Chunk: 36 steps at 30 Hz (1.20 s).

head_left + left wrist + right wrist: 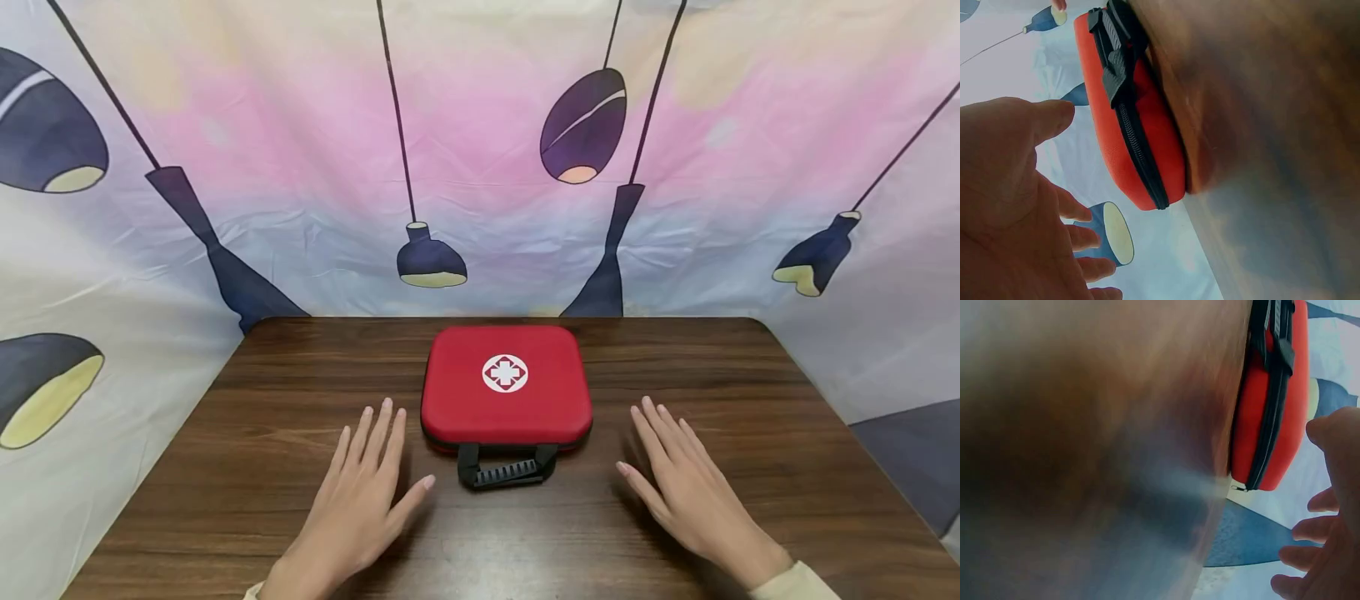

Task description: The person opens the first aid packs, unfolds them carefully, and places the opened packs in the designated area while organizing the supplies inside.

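A red first-aid case (506, 412) with a white cross emblem lies flat on the wooden table, its black carry handle (507, 475) toward the person. To its left is my left hand (358, 492), palm down with fingers straight and apart from the case. My right hand (693, 492) mirrors it on the other side, fingers extended and holding nothing. Along the case's side runs a black zipper (1138, 147), closed in the left wrist view. A zipper pull (1239, 488) hangs at the case's corner in the right wrist view.
The dark wooden table (262, 400) has rounded far corners. Behind it and along both sides hangs a pastel cloth backdrop (315, 167) printed with dark pendant lamps. The case sits near the table's far edge.
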Each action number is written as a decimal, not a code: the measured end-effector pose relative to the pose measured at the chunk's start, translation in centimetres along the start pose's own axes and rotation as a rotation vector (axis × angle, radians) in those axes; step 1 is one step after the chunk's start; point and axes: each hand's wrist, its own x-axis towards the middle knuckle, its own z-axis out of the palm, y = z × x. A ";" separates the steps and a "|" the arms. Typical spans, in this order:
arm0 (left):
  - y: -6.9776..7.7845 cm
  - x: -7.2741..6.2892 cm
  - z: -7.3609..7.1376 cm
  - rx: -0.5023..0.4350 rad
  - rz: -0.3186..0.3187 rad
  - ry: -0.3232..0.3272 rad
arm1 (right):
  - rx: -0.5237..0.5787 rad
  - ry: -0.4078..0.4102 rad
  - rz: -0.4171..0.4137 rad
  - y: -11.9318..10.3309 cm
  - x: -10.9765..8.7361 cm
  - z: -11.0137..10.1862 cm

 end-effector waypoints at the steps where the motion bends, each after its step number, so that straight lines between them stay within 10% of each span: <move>1: 0.0 0.3 -0.1 0.000 0.010 0.001 | 0.009 -0.002 0.002 0.2 0.3 0.0; 36: 1.6 12.7 0.3 -0.165 0.096 -0.174 | 0.300 -0.238 0.108 5.6 12.2 2.6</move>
